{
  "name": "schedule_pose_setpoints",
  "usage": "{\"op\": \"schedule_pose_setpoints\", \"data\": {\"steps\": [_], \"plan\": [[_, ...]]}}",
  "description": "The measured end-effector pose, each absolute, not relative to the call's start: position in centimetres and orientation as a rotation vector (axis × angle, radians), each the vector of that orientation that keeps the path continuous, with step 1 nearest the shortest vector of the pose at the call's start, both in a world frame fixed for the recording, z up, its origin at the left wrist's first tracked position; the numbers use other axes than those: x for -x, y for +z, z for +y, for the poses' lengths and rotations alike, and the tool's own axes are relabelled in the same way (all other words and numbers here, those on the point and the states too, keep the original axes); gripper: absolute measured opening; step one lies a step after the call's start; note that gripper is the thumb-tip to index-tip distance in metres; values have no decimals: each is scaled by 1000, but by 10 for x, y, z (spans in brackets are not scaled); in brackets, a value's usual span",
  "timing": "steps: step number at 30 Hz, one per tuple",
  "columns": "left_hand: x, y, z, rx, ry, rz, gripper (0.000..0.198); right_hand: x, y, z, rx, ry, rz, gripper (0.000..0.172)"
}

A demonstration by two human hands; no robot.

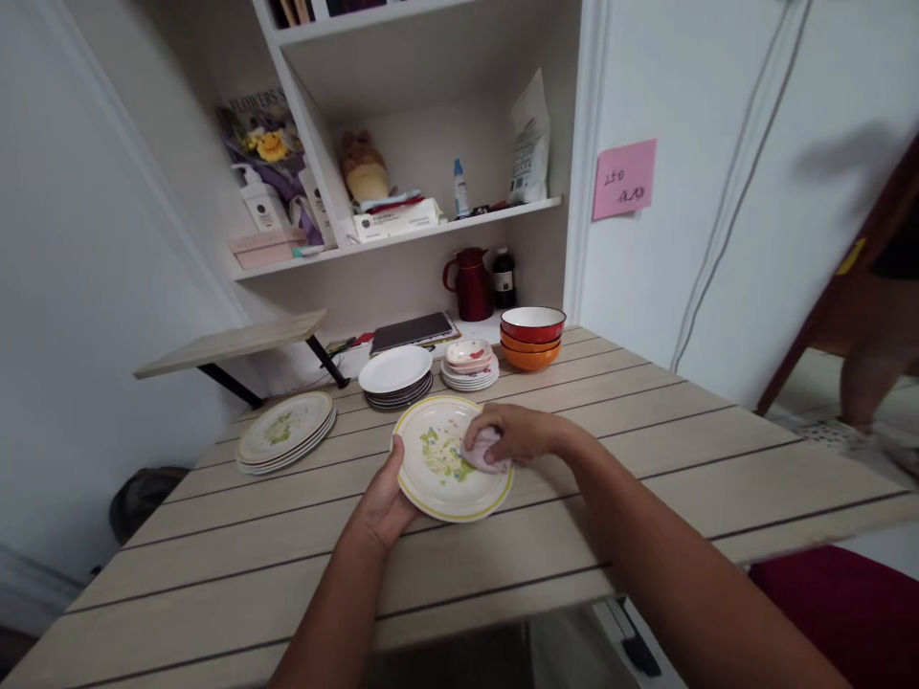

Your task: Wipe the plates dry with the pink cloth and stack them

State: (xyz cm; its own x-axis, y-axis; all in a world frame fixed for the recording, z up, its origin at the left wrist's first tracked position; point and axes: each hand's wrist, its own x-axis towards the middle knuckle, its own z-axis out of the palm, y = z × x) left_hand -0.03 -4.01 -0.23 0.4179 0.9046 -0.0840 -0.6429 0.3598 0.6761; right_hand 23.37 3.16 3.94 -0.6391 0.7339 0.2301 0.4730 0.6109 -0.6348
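Observation:
A white plate [431,488] with a yellow rim and a green floral print is tilted toward me above the wooden table. My left hand [388,498] grips its left edge, thumb on the rim and fingers underneath. Bunched in my right hand [513,431] is a pale pink cloth [486,452], pressed against the right side of the plate's face. The fingers of that hand are curled round the cloth. To the left lies a stack of similar floral plates [287,429].
Behind the plate stand a stack of white and dark plates [395,373], small dishes [469,362] and red and orange bowls [532,335]. A red jug [472,285] and a laptop-like dark slab [411,331] sit farther back. A small raised shelf [236,343] stands left. Another person's leg [865,373] shows at right.

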Motion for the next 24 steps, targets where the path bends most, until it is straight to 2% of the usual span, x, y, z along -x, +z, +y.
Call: {"op": "schedule_pose_setpoints", "data": {"steps": [3, 7, 12, 17, 20, 24], "plan": [[1, -5, -38, -611, 1006, 509, 61, -230, 34, 38, 1182, 587, -2178, 32], [-2, -4, -40, -614, 969, 510, 58, -198, 30, 28, 1215, 475, -2062, 35], [-7, -1, -44, -604, 1006, 575, 55, -168, 36, 2, 792, 615, -2237, 39], [-5, 2, -43, -559, 1075, 559, 54, -191, 42, 5, 502, 828, -2548, 39], [-4, 2, -43, -546, 1070, 523, 56, -218, 42, 21, 631, 927, -2584, 38], [-3, 1, -42, -553, 1078, 530, 58, -234, 35, 37, 1116, 696, -2339, 36]]}}
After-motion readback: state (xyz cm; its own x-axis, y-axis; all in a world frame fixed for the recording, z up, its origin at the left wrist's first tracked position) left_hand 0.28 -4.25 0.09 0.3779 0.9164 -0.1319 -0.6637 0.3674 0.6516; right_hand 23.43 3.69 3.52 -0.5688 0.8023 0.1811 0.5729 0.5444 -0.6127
